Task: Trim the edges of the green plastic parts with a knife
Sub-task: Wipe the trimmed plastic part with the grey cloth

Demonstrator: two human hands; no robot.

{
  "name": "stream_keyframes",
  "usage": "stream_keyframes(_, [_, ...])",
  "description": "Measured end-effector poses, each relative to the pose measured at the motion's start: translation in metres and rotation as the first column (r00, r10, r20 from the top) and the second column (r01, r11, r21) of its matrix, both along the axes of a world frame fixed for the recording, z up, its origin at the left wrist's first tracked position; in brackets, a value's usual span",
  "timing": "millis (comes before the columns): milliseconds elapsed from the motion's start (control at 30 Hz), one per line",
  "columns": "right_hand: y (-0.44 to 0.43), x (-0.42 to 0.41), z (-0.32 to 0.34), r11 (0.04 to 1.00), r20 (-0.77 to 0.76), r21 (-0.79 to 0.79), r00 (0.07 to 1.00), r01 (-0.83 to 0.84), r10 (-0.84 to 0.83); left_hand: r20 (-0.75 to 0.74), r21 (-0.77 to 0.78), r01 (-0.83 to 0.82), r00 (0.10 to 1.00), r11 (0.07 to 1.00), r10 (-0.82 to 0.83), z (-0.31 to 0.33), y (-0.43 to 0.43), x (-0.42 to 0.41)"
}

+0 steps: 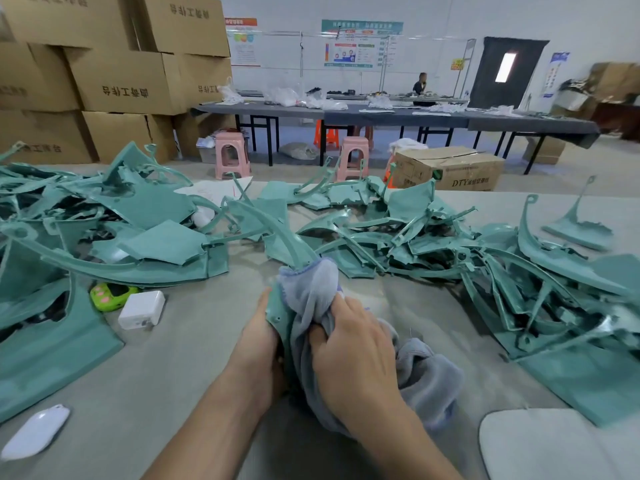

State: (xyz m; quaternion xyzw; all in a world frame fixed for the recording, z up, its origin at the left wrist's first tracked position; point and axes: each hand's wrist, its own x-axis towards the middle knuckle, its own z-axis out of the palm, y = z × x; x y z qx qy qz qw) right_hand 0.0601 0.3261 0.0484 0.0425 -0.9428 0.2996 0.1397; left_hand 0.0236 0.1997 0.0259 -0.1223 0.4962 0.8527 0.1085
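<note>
Left hand point(263, 337) grips a green plastic part point(277, 317) held upright above the worktop point(173, 358). Right hand point(349, 344) bunches a grey cloth point(311, 289) over that part (fingers curled into it). Green parts point(415, 233) heaped beyond. Far carton point(446, 168) reads "DTY".

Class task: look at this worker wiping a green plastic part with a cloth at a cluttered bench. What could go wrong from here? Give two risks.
1. The right hand rubs a grey cloth over the green part that the left hand grips; untrimmed edges might snag the cloth or scratch fingers.
2. The part's long curved arm reaches into the pile behind; turning it could drag pieces about.
</note>
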Motion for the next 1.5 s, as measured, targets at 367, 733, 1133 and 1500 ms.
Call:
stream_keyframes(367, [-0.014, 0.018, -0.001, 0.88, 0.049, 0.322, 0.935, -0.349, 0.352, 0.088, 0.315, -0.093, 0.994, 0.945, 0.069, 0.005, -0.021, -0.011])
stream_keyframes(733, [-0.011, -0.004, -0.007, 0.969, -0.064, 0.238, 0.997, 0.066, -0.052, -0.09, 0.239, 0.008, 0.996, 0.971, 0.014, 0.012, -0.005, 0.0])
stream_keyframes(1133, [0.021, -0.019, -0.003, 0.923, 0.053, -0.381, 0.998, 0.05, -0.032, -0.188, 0.096, 0.022, 0.982, 0.995, -0.004, 0.014, -0.011, 0.005])
stream_keyframes(1500, [0.039, -0.016, 0.004, 0.486, 0.211, -0.848, 0.976, 0.212, -0.059, -0.309, -0.158, 0.277, 0.898, 0.948, -0.314, 0.003, 0.009, 0.01])
